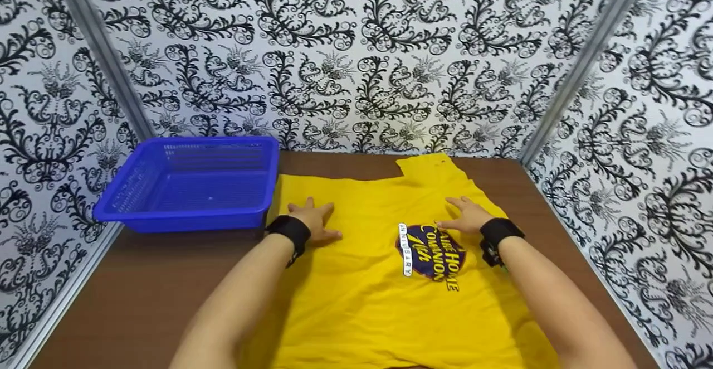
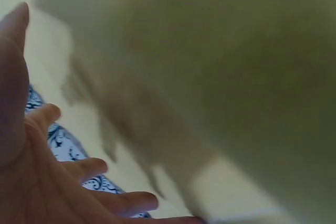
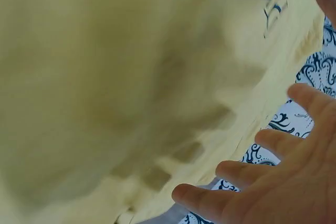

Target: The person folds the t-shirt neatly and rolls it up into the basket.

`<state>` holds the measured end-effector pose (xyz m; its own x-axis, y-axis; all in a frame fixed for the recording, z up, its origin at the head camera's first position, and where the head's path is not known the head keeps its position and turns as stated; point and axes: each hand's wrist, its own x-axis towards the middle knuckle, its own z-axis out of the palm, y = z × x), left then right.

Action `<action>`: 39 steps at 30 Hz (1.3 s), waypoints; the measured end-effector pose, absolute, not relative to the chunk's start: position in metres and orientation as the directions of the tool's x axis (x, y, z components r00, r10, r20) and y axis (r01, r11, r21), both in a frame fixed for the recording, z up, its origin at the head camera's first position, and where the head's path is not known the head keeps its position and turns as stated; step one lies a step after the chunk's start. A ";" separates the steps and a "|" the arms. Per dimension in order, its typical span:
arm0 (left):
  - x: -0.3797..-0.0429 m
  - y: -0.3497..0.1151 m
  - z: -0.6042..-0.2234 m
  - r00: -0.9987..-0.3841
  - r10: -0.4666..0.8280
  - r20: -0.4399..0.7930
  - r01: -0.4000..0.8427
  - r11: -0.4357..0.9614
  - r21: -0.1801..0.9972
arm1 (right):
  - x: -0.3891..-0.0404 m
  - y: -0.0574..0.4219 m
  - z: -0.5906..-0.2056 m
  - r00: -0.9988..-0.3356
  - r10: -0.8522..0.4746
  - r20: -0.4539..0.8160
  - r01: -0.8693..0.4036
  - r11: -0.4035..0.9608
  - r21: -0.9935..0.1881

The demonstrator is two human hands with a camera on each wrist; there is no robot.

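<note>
A yellow T-shirt (image 1: pixel 356 302) with a dark printed emblem (image 1: pixel 429 252) is spread over the brown table, its sleeve (image 1: pixel 431 167) pointing to the back. My left hand (image 1: pixel 313 221) is over the shirt's left part beside the basket, fingers spread. Over the right part, near the print, is my right hand (image 1: pixel 467 215), also with fingers apart. In both wrist views the palm and straight fingers hold nothing, and the cloth (image 2: pixel 252 66) (image 3: pixel 94 77) carries their shadows. Whether the fingertips touch the cloth is hard to tell.
A blue plastic basket (image 1: pixel 184 221) with nothing in it stands at the back left, close to the shirt's edge. Brown table (image 1: pixel 139 285) shows at the left. Patterned walls (image 1: pixel 345 68) enclose the back and sides.
</note>
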<state>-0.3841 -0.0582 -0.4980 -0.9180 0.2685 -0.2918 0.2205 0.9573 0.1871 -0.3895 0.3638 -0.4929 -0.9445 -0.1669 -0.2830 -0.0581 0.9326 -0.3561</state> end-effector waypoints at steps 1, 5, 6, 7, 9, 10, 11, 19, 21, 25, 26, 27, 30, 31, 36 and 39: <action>-0.384 -0.057 -0.500 -0.920 0.266 -0.289 0.220 0.959 0.181 | -0.392 0.364 -0.494 -0.943 -0.162 -0.292 -0.049 0.933 -0.358; -0.384 -0.050 -0.504 -0.923 0.248 -0.295 0.206 0.964 0.167 | -0.398 0.362 -0.495 -0.916 -0.144 -0.374 0.010 0.925 -0.381; -0.383 -0.049 -0.503 -0.922 0.246 -0.299 0.203 0.964 0.170 | -0.398 0.363 -0.496 -0.911 -0.141 -0.388 0.021 0.923 -0.384; -0.383 -0.047 -0.502 -0.921 0.243 -0.304 0.198 0.965 0.170 | -0.398 0.363 -0.495 -0.907 -0.134 -0.399 0.034 0.921 -0.387; -0.384 -0.044 -0.501 -0.920 0.234 -0.313 0.183 0.966 0.183 | -0.400 0.365 -0.497 -0.908 -0.125 -0.400 0.051 0.914 -0.402; -0.384 -0.043 -0.501 -0.920 0.230 -0.318 0.177 0.966 0.189 | -0.401 0.366 -0.498 -0.912 -0.120 -0.393 0.056 0.912 -0.406; -0.384 -0.043 -0.500 -0.921 0.227 -0.318 0.174 0.967 0.189 | -0.402 0.367 -0.499 -0.915 -0.118 -0.386 0.055 0.911 -0.409; -0.388 -0.047 -0.500 -0.920 0.220 -0.323 0.166 0.968 0.187 | -0.411 0.360 -0.504 -0.919 -0.113 -0.378 0.060 0.907 -0.417; -0.394 -0.049 -0.502 -0.923 0.207 -0.325 0.153 0.971 0.185 | -0.414 0.358 -0.504 -0.921 -0.121 -0.371 0.053 0.904 -0.425; -0.405 -0.053 -0.504 -0.928 0.172 -0.331 0.119 0.977 0.175 | -0.422 0.354 -0.502 -0.924 -0.144 -0.355 0.026 0.902 -0.431; -0.408 -0.054 -0.505 -0.931 0.166 -0.326 0.112 0.977 0.179 | -0.424 0.354 -0.501 -0.924 -0.155 -0.350 0.011 0.903 -0.429; -0.410 -0.055 -0.506 -0.933 0.168 -0.318 0.116 0.977 0.176 | -0.425 0.355 -0.501 -0.924 -0.164 -0.345 -0.002 0.905 -0.425; -0.415 -0.056 -0.510 -0.939 0.177 -0.296 0.132 0.977 0.166 | -0.428 0.358 -0.498 -0.930 -0.197 -0.310 -0.047 0.901 -0.432; -0.414 -0.056 -0.509 -0.939 0.182 -0.291 0.136 0.976 0.171 | -0.428 0.359 -0.497 -0.931 -0.222 -0.289 -0.079 0.897 -0.434; -0.390 -0.056 -0.501 -0.926 0.260 -0.275 0.211 0.958 0.196 | -0.400 0.364 -0.480 -0.922 -0.340 -0.187 -0.227 0.863 -0.452; -0.365 -0.062 -0.497 -0.902 0.342 -0.262 0.304 0.936 0.177 | -0.370 0.364 -0.471 -0.902 -0.404 -0.151 -0.296 0.835 -0.464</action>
